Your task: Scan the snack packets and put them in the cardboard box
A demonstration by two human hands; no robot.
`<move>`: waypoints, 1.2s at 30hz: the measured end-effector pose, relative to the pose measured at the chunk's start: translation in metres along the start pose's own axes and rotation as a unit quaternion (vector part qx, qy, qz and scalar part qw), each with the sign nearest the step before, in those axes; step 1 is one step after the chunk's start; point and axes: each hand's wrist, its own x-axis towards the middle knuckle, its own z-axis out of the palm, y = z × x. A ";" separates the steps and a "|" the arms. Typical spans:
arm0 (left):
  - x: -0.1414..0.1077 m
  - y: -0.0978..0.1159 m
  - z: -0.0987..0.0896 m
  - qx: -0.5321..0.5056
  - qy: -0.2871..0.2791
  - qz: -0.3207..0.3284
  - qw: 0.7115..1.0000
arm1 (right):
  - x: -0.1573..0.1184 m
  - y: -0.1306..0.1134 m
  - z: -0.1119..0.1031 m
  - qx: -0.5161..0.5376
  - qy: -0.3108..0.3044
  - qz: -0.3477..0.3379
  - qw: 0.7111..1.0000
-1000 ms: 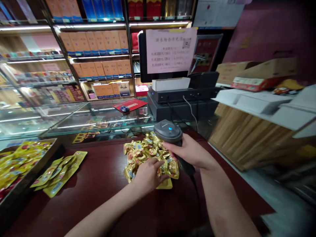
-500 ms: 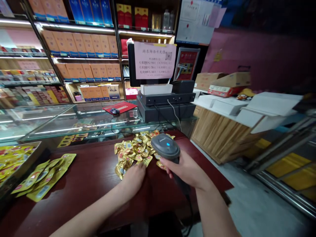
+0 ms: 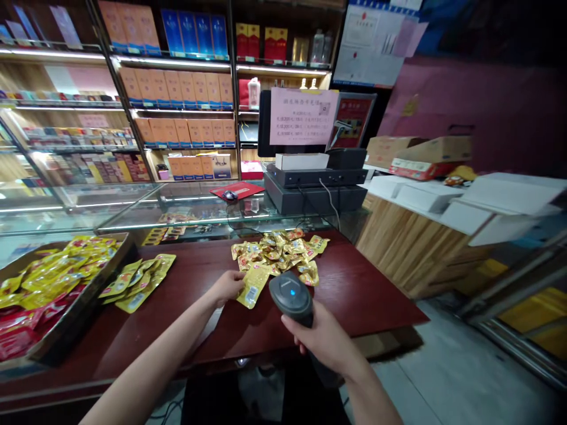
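Note:
Between the fingertips of my left hand [image 3: 229,287] is the edge of a yellow snack packet [image 3: 253,285], its barcode facing up. My right hand [image 3: 319,336] grips a dark grey barcode scanner [image 3: 291,295] by the handle; a blue light glows on its top, and its head is close to the packet's right side. Just beyond both hands lies a heap of gold snack packets [image 3: 279,251] on the dark red table [image 3: 190,313]. Off to the left, several flat yellow packets [image 3: 140,282] lie overlapped in a small stack.
A box [image 3: 104,280] of yellow and red packets stands at the table's left. Behind are a glass counter [image 3: 133,215], a mouse [image 3: 229,195] on a red mat, and a monitor [image 3: 264,127] above a black cash drawer [image 3: 314,200]. White boxes [image 3: 423,196] sit on a wooden cabinet at right.
My left hand has drawn a packet from the heap toward the left and near side. The scanner has come nearer and lower in my right hand. The camera view has swung left.

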 end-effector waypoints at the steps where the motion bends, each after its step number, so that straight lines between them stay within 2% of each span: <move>1: -0.001 0.004 0.000 -0.033 0.003 -0.002 0.999 | -0.004 0.006 0.006 0.000 -0.005 0.007 1.000; 4: -0.006 0.015 0.002 -0.131 0.020 -0.005 0.991 | -0.010 0.021 0.024 -0.002 -0.019 0.019 1.000; 9: -0.015 0.019 0.011 -0.242 0.043 0.010 0.969 | -0.007 0.029 0.044 -0.045 0.010 0.009 0.999; 20: -0.030 0.024 0.006 -0.227 0.043 0.038 0.972 | 0.002 0.031 0.051 -0.072 0.024 0.010 0.997; 25: -0.034 0.028 0.009 -0.230 0.018 0.065 0.971 | 0.002 0.033 0.050 -0.068 0.023 -0.002 0.997; 28: -0.034 0.029 0.007 -0.231 0.029 0.054 0.971 | 0.002 0.035 0.050 -0.072 0.027 0.004 0.997; 32: -0.036 0.025 -0.009 -0.218 0.051 0.044 0.974 | 0.008 0.032 0.049 -0.058 -0.006 -0.018 0.998; 34: -0.041 0.022 -0.029 -0.221 0.061 0.058 0.972 | 0.016 0.026 0.048 -0.038 -0.029 -0.046 0.998; 36: -0.047 0.019 -0.057 -0.219 0.083 0.079 0.969 | 0.028 0.016 0.046 -0.012 -0.050 -0.063 0.997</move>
